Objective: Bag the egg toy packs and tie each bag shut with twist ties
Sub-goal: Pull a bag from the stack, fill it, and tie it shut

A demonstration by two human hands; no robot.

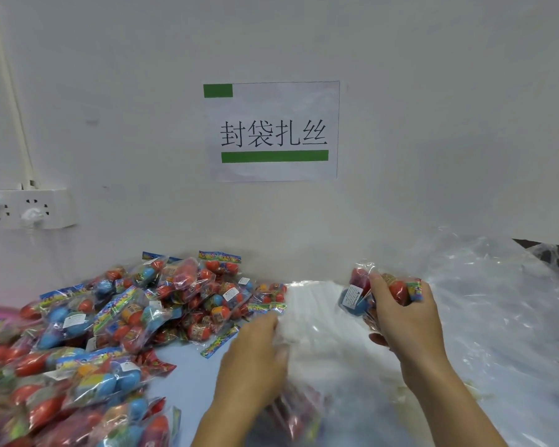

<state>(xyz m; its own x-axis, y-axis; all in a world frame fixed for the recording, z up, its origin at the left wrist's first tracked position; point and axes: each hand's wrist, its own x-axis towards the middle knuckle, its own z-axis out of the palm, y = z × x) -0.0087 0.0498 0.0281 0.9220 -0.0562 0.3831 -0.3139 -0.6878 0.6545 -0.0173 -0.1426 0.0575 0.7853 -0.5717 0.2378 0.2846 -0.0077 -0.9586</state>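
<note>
Head view: the right hand [404, 317] grips an egg toy pack [380, 293] above the clear plastic bag [329, 330]. The left hand [255, 356] pinches the bag's edge. The pile of egg toy packs [104, 324] lies left on the table [188, 372].

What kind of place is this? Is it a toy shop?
Probably a packing workstation, not a shop: a big heap of egg toy packs, clear plastic bags spread out, and a printed station sign taped on the wall.
</note>
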